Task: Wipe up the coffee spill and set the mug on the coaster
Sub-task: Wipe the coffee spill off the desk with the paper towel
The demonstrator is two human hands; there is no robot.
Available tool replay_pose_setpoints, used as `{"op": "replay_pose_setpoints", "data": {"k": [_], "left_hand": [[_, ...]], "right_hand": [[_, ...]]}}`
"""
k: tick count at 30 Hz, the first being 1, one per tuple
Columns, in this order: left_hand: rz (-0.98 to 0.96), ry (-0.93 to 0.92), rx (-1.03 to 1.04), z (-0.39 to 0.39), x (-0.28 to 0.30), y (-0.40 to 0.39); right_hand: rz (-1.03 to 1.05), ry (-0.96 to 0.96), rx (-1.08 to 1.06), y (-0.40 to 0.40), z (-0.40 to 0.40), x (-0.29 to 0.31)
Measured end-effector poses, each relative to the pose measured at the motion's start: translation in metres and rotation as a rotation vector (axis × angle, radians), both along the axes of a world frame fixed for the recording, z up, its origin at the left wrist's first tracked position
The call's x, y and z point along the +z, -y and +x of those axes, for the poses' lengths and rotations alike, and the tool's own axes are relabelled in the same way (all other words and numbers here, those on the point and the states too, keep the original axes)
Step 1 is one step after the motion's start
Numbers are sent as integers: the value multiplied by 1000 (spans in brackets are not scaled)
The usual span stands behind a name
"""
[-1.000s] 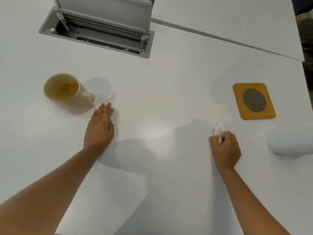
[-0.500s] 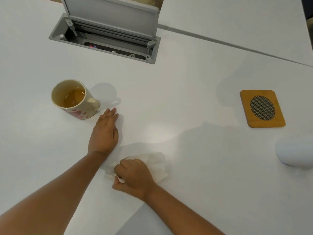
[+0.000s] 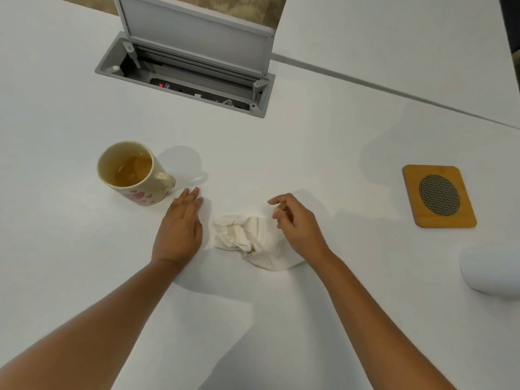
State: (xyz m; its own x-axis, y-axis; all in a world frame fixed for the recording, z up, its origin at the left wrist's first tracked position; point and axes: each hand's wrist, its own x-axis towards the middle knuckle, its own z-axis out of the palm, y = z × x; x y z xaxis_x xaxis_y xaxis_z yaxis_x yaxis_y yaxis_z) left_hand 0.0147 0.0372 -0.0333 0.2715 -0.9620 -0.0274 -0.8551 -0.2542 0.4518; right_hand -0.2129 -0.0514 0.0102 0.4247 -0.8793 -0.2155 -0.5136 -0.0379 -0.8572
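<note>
Since half a second ago, right hand (image 3: 297, 224) has let go of the stained tissue (image 3: 247, 240), fingers loosely curled above it; left hand (image 3: 180, 226) stays flat beside mug (image 3: 132, 171). No readable writing.

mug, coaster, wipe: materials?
Mug: likely glazed ceramic; glossy cream wall, thick rim, pink print.
Coaster: looks like bamboo or wood, matte tan, with a dark woven-looking round inset.
Wipe: crumpled white paper tissue, stained brown.
</note>
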Motion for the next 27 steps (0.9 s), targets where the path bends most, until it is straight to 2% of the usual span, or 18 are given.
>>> {"op": "replay_pose_setpoints", "data": {"k": [2,3,8,10,14,18,21,23,25,27], "left_hand": [[-8,1,-10,1,0,0],[-12,2,-16,1,0,0],[-14,-2,-31,0,6,-1],[7,-17,-74,-2,14,-3],[-7,-105,-182,-15,37,-9],[-184,-41,-301,-8,76,-12],[-292,-27,-223,27,105,-8],[-328,0,-153,53,118,-5],[-259,79,-79,75,124,1],[-104,135,4,92,125,6]], "right_hand": [[-97,-83,-141,-4,-7,1],[-132,-148,-147,-10,-7,1],[-241,-490,168,-62,10,-18],[-283,-584,153,-73,14,-22],[-300,-642,123,-73,21,-23],[-188,-699,-62,-74,24,-16],[-88,-712,-132,-71,25,-5],[-15,-619,-316,-67,25,5],[3,-552,-542,-64,20,11],[58,-576,-638,-64,18,13]]}}
